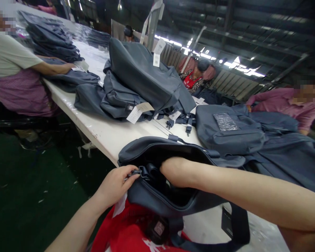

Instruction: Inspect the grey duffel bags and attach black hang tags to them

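Note:
A dark blue duffel bag (157,201) lies in front of me with its zip opening spread wide. My left hand (118,183) is closed at the left end of the opening, pinching a strap clip (140,172) between thumb and fingers. A rolled dark strap (152,170) sits just inside the mouth beside that clip. My right hand (174,171) reaches into the bag up to the wrist; its fingers are hidden inside. The bag's handle (240,224) hangs toward me at the lower right, near a black tag (226,222).
Stacked blue bags (144,75) with white tags stand beyond on the white table (105,134). Another bag (228,131) with a plastic packet lies to the right. A co-worker's arm (55,66) rests on bags at the left. Other people sit farther back.

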Demonstrator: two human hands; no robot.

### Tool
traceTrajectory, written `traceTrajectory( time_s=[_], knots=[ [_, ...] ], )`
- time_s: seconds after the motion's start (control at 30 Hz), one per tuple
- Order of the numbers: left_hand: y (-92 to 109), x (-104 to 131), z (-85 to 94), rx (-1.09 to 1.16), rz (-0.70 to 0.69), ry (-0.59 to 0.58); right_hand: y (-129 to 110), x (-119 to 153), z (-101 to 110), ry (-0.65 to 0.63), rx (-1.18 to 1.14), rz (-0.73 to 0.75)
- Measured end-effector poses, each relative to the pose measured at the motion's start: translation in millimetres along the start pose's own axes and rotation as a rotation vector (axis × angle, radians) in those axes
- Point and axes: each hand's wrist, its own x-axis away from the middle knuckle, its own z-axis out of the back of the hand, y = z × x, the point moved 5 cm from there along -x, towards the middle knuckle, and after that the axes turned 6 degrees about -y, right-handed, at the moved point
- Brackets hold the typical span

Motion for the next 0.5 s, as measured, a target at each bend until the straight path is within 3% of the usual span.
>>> traceTrajectory(
  time_s=[0.1, 0.2, 0.37, 0.5],
  knots=[
    [2.4, -6.4, -1.3, -0.040, -0.021, 0.009, -28.1, 3.6, 22.5, 0.145, 0.122, 0.206],
    [4.2, -11.7, -4.0, -0.097, -0.068, 0.025, -46.6, 0.2, 21.0, 0.167, 0.150, 0.388],
    [6.9, -16.7, -5.3, -0.212, -0.124, 0.139, -47.1, -16.0, 8.2, 0.217, 0.226, 0.389],
    [-1.6, -8.7, 7.8, -0.054, -0.096, 0.310, -39.8, -26.0, 2.9, 0.154, 0.346, 0.318]
  ],
)
